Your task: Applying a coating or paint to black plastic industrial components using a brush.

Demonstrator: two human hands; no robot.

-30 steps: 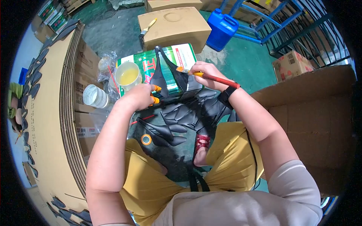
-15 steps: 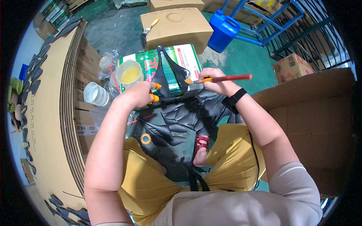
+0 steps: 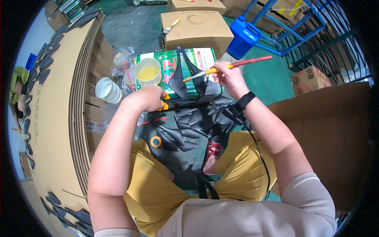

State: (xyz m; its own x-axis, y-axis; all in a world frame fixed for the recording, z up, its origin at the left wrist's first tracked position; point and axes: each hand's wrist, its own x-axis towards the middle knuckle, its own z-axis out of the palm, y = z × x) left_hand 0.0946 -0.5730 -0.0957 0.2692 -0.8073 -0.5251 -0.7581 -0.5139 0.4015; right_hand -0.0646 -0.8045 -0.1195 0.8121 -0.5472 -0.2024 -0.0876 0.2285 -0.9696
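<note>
My right hand point(image 3: 231, 79) grips a paintbrush point(image 3: 237, 64) with a red and yellow handle. Its bristle tip meets the left one of two curved, pointed black pieces point(image 3: 177, 82), which look like moulded plastic or foam. The other black piece point(image 3: 190, 64) slants beside it, both lying on a green and white carton point(image 3: 205, 55). Just left of the pieces is my left hand point(image 3: 147, 98), with orange covers on its fingertips; thumb and finger are apart, and nothing shows between them. A pale cup point(image 3: 148, 81) of yellowish liquid stands on the carton's left part.
More black pieces point(image 3: 197, 116) lie heaped below the carton, near an orange-rimmed roll point(image 3: 156, 142). White stacked cups point(image 3: 108, 90) stand at left, by upright cardboard sheets point(image 3: 75, 79). Another brush point(image 3: 170, 27) rests on a brown box point(image 3: 197, 29); a blue jerrycan point(image 3: 242, 37) stands beside it.
My right hand has swung the brush from the right black piece to the left one. My left fingers have drawn slightly away from the left piece. The whole view has shifted a little.
</note>
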